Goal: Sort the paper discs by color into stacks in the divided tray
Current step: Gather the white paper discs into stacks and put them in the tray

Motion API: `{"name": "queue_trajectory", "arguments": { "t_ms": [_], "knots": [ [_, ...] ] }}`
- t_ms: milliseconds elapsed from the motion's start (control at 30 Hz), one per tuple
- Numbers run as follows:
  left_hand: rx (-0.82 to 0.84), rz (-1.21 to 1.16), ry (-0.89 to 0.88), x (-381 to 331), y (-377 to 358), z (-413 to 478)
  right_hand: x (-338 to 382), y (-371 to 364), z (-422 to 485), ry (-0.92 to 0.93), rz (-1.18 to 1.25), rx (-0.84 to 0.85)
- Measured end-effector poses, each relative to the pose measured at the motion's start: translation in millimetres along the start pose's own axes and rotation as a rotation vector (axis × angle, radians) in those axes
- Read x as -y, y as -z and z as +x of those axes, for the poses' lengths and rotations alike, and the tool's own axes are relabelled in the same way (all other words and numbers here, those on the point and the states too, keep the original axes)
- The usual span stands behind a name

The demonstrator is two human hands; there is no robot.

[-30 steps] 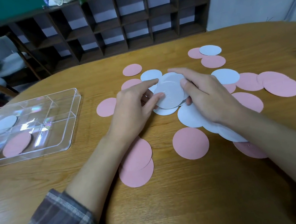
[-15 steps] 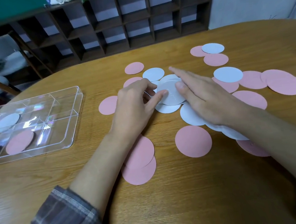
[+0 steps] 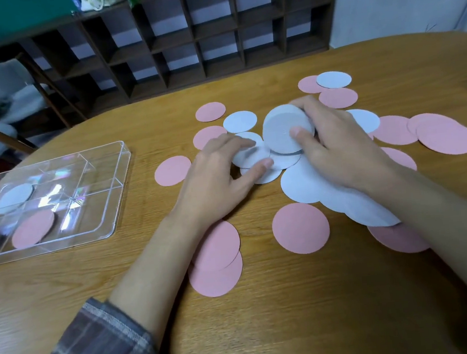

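head view: your right hand point(image 3: 346, 148) holds a small stack of white discs point(image 3: 282, 132) tipped up off the table point(image 3: 270, 330). the thumb presses on the stack's near face and the fingers curl over its far edge. your left hand point(image 3: 216, 184) lies just left of that stack. its fingers are loosely spread and rest flat on a few overlapping white discs on the table point(image 3: 248, 154), with the thumb at their near edge. whether it has any of them lifted you cannot tell from here.

the step in hand looks like gathering whites into one pile before carrying them over. the divided tray point(image 3: 113, 188) sits well off to the left of your left fingers. it has a white disc in a far compartment point(image 3: 14, 196) and a pink disc in a near one point(image 3: 33, 229). loose pink discs point(image 3: 300, 227) lie all round both hands, and more whites lie under your right wrist and beyond your right fingertips.

next, likely slide the flat whites under your left fingers onto the held stack and square the edges. keep the pinch firm so the thin paper does not fan out.
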State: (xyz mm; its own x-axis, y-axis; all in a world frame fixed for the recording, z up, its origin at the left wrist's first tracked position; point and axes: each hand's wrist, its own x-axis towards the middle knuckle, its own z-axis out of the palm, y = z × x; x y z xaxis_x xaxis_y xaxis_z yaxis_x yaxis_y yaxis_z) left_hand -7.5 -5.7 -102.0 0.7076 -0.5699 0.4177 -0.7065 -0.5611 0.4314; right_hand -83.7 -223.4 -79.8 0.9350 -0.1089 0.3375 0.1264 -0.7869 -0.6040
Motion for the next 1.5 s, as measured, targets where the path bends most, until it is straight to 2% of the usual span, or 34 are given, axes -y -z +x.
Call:
{"name": "queue_trajectory", "arguments": {
  "t_ms": [100, 367, 500, 633, 900, 1200, 1400, 1500],
  "knots": [
    [0.109, 0.036, 0.004, 2.5, 0.1, -1.0, -4.9, 3.4, 2.6, -0.059, 0.017, -0.036],
    [0.122, 0.004, 0.006, 2.9, 8.2, -1.5, -2.7, -1.3, 0.2, -0.076, 0.021, -0.013],
    [0.067, -0.040, 0.018, 1.6, 11.5, -0.3, -3.6, -0.5, -0.2, -0.070, 0.038, -0.019],
    [0.028, 0.032, -0.091, -3.8, 13.0, -2.3, -4.0, -1.1, 0.0, -0.060, 0.064, -0.015],
    [-0.243, 0.096, -0.234, -12.8, 14.7, -1.6, -1.2, -3.4, -1.9, -0.010, 0.079, 0.001],
    [-0.232, -0.231, -0.054, -16.0, 10.2, -2.5, 5.0, -5.9, -4.9, -0.004, 0.157, 0.073],
    [-0.230, -0.207, -0.015, -15.3, 7.6, -1.9, 9.1, -8.7, -8.5, 0.024, 0.183, 0.143],
    [-0.230, -0.206, 0.009, -15.2, 6.3, -1.5, 11.7, -9.9, -9.1, 0.044, 0.083, 0.199]
  ]
}}
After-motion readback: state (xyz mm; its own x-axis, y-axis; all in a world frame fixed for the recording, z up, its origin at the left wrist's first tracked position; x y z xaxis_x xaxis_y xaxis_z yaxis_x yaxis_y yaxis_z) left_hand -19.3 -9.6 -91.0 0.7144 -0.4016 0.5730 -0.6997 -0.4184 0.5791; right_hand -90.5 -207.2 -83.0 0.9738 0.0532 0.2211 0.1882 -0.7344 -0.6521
